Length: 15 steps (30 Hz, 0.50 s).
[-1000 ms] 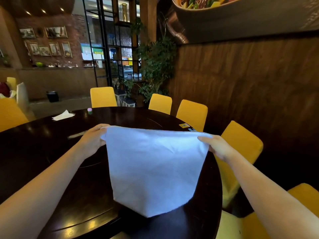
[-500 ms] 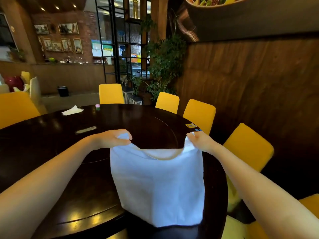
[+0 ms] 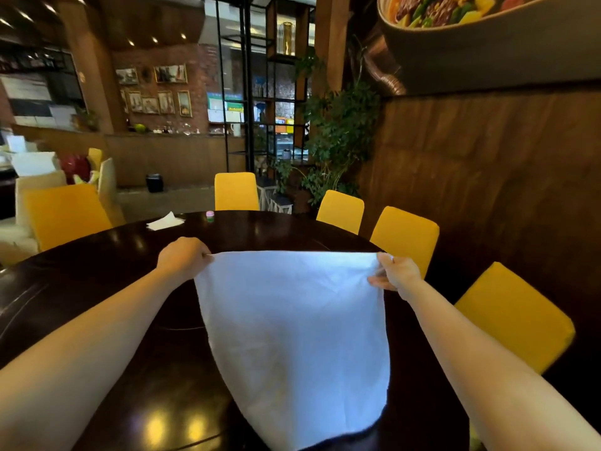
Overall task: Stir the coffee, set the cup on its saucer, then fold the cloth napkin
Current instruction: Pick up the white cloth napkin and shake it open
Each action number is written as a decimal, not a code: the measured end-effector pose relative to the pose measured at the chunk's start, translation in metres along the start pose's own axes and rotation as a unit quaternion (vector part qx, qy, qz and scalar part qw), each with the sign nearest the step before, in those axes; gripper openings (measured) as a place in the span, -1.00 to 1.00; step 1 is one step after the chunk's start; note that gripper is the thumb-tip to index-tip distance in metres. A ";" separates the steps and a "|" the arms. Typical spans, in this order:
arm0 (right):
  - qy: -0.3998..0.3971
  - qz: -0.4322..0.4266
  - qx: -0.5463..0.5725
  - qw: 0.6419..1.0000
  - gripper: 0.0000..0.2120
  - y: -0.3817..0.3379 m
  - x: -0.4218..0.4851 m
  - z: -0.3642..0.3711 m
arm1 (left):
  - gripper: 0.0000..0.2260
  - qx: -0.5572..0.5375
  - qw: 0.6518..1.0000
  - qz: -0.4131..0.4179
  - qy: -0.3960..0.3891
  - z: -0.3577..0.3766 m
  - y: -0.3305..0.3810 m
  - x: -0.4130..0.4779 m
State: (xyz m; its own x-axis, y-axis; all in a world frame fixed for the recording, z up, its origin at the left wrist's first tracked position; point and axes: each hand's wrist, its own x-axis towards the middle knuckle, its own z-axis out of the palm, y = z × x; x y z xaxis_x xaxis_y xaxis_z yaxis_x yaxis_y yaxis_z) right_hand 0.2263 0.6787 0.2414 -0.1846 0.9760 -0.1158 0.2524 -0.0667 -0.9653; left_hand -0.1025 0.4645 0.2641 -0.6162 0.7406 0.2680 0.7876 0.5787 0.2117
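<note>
Both grips were closed on the white cloth napkin (image 3: 292, 336): the left hand (image 3: 183, 258) was pinched on its upper left corner and the right hand (image 3: 398, 274) on its upper right corner, so that the top edge was drawn nearly straight between them. One napkin was held, and it was hung in the air above the near part of the dark round desk (image 3: 113, 288), its lower end narrowing to a rounded point close to the bottom of the view; whether that end touched the desk could not be told. The cloth was judged to be light, soft and limp, with no stiffness of its own: it would sag wherever it was not supported, and it was not thought fragile or slippery. Corners and hemmed edges were judged the best places to be taken hold of, since a fold could be kept square only if matching corners were brought together. No cup, saucer, spoon or coffee was seen anywhere in view, so the state of those steps could not be judged. Two hands were counted, five yellow chairs (image 3: 405, 234) around the desk, one crumpled white paper napkin (image 3: 165, 221) at its far side, and one small pink-and-green item (image 3: 210, 216) just beside that.
</note>
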 end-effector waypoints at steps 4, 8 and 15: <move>0.051 -0.108 0.032 0.992 -0.65 -0.034 0.021 -0.005 | -0.79 -0.071 0.994 -0.017 0.086 -0.024 0.013 0.021; 0.056 -0.167 0.110 0.978 -0.64 -0.051 0.021 -0.023 | -0.79 -0.045 0.987 0.078 0.134 -0.051 0.025 0.026; 0.045 -0.187 0.171 0.966 -0.74 0.004 -0.009 -0.045 | -0.77 0.094 0.982 0.144 0.081 -0.039 0.025 -0.020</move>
State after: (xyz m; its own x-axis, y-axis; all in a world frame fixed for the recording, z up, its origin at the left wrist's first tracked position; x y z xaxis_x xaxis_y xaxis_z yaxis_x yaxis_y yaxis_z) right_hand 0.2719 0.6793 0.2489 -0.1150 0.9581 0.2625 -0.1482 0.2447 -0.9582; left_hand -0.0706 0.4508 0.3008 -0.3488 0.8272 0.4405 0.9057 0.4183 -0.0684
